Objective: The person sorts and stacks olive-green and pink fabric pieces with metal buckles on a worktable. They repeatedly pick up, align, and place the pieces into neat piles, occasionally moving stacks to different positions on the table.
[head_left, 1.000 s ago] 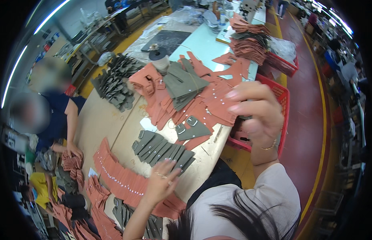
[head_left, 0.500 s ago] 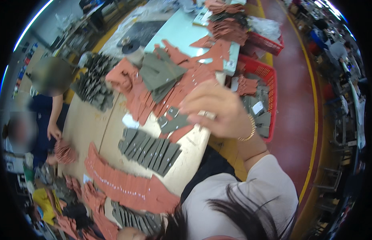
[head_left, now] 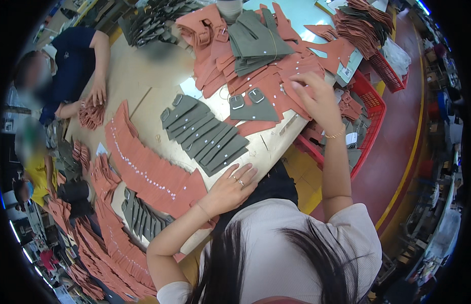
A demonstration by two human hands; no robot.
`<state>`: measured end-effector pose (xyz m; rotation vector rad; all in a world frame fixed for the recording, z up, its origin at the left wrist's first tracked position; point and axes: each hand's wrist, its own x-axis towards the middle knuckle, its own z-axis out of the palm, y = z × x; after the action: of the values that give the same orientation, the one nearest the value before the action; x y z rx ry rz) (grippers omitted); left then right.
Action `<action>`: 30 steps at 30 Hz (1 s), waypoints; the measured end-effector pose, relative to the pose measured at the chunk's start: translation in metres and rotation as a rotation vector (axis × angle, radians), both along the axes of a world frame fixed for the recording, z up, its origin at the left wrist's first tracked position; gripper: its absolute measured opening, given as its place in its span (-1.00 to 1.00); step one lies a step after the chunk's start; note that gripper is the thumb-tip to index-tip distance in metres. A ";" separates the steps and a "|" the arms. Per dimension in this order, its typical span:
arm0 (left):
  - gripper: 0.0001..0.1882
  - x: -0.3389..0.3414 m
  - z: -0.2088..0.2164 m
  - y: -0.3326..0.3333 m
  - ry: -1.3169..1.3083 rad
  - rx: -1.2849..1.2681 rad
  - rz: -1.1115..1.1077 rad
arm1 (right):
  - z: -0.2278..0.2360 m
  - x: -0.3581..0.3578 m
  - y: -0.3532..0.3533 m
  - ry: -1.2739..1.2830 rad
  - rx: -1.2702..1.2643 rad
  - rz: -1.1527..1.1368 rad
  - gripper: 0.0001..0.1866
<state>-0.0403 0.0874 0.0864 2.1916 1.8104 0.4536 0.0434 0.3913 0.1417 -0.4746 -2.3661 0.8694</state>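
My right hand (head_left: pixel 318 100) is over the right end of a pile of rust-coloured cut pieces (head_left: pixel 235 76). Its fingers curl in toward the thumb, and what they grip is hidden. Near the table's front edge, my left hand (head_left: pixel 232 186) lies with its fingers stretched out, ring showing. Just beyond it is an overlapping row of grey-green pieces (head_left: pixel 202 134). A grey-green piece with two metal buckles (head_left: pixel 253 109) rests between that row and my right hand, on top of rust pieces.
Left of my left hand runs a long fanned row of rust pieces (head_left: pixel 144 162). Red baskets (head_left: pixel 378 109) holding pieces stand right of the table. Across the table a co-worker (head_left: pixel 76 61) handles a rust bundle (head_left: pixel 91 114). Grey-green pieces (head_left: pixel 258 40) top the far pile.
My right hand has come down from mid-air to the rust pile. My left hand has come into view at the table edge. The view has shifted, showing more of the near table.
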 end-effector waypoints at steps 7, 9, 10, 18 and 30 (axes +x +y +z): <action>-0.69 0.009 -0.014 -0.025 -0.144 -0.026 0.253 | -0.108 -0.033 -0.006 -0.348 0.023 -0.020 -0.58; -0.70 0.012 -0.014 -0.032 -0.170 -0.039 0.315 | -0.124 -0.039 -0.015 -0.395 0.073 -0.075 -0.47; -0.69 0.015 -0.015 -0.035 -0.205 -0.054 0.339 | -0.129 -0.042 -0.020 -0.437 0.073 -0.107 -0.41; -0.67 0.039 -0.032 -0.058 -0.390 -0.081 0.493 | -0.140 -0.052 -0.039 -0.563 0.109 -0.230 -0.32; -0.73 0.038 -0.028 -0.062 -0.447 -0.084 0.614 | -0.134 -0.056 -0.016 -0.555 0.031 -0.203 -0.46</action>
<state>-0.0024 0.0250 0.0582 1.2957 2.1394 0.8840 -0.0128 0.3751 0.0079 -1.0337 -2.7490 0.6649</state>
